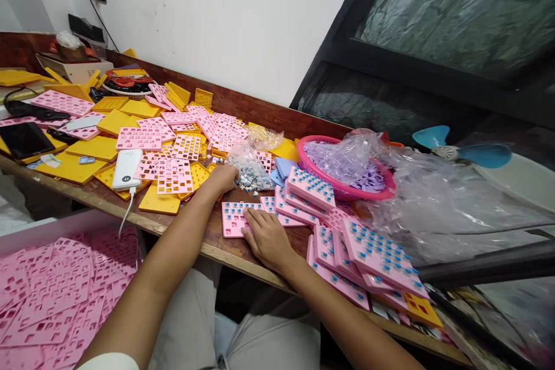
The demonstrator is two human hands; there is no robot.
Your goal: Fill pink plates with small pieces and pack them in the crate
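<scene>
A pink panel (233, 224) with square holes lies flat at the table's front edge, small blue-topped pieces filling its upper rows. My right hand (267, 236) rests on its right part, fingers stretched out together. Behind it, my left hand (225, 179) is at the left edge of a clear plastic bag (248, 156) of small blue-and-white pieces. Its fingers are curled, and whatever they hold is hidden. To the right, pink panels (310, 188) studded with blue pieces are stacked at angles, and another pile of studded panels (381, 254) leans nearer me.
Yellow panels (93, 148) and pink grids (174, 176) cover the left side, with a white power bank (127, 169) and its cable. A pink basket (303, 156) of purple pieces stands back right. A box of pink plates (52, 289) sits lower left.
</scene>
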